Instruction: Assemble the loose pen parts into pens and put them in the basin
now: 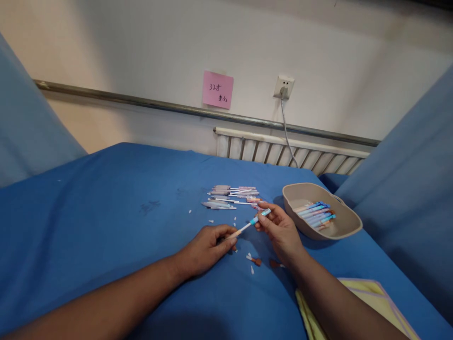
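Between my hands is a pen in parts, lying at a slant. My left hand [208, 248] pinches its peach-coloured front end, and a white refill [245, 227] runs from there up to the right. My right hand [279, 231] grips the light blue upper barrel [261, 216], which sits around the refill's far end. Just beyond my hands lie several pen parts and white refills [231, 192] in loose rows. Small white tips and a brown piece [257, 261] are scattered on the blue cloth near my right wrist.
A beige basket [348, 229] with several pens [316, 216] stands at the right. A yellow cloth [371, 295] lies under my right forearm. Blue cloth [106, 203] covers the table. Behind are a radiator [255, 147], a metal rail, a plugged socket [284, 87] and a pink note [217, 89].
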`<state>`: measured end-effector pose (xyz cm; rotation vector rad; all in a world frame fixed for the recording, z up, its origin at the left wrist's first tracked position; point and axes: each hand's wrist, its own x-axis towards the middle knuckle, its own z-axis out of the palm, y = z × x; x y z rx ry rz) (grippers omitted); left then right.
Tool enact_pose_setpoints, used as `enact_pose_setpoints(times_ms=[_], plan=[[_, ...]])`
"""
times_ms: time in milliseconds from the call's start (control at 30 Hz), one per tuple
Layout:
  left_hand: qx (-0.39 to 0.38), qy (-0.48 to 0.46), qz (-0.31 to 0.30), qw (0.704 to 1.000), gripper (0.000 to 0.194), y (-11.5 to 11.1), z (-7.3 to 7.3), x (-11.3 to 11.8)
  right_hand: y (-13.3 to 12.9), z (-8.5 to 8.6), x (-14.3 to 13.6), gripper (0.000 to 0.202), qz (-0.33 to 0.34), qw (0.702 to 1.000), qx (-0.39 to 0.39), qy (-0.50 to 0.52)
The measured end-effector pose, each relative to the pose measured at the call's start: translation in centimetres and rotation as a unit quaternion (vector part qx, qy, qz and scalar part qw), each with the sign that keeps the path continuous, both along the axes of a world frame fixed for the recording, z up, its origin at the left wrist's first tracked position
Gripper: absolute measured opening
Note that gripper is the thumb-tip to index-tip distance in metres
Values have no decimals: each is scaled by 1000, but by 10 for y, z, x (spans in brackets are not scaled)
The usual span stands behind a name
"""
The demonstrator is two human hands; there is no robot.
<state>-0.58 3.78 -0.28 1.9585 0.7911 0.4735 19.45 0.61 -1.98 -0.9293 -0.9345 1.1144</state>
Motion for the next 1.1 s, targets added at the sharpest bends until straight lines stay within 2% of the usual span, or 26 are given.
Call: enact_pose_setpoints(times_ms=[200, 367, 567, 767, 1000, 1100], plan=[[-11, 0, -5, 1000, 25, -1, 2, 0, -2, 1, 0, 37, 1, 999, 12, -38], [-28, -10, 0, 1000, 29, -1, 1, 1, -2, 4, -2, 40, -29, 998, 26, -44], [-68, -25, -4, 997, 32, 1, -4, 1, -5, 10, -3, 33, -57, 997, 23, -54], [-84, -73, 21, 994, 40, 0, -9, 3, -10, 12, -9, 28, -46, 995, 28, -86], [-130, -84, 49, 987, 31, -1, -4, 7, -13, 8, -15, 25, 7, 996, 29, -85], [-145, -77, 60, 985, 30, -1, -2, 7, -13, 10, -13, 23, -6, 997, 25, -73]])
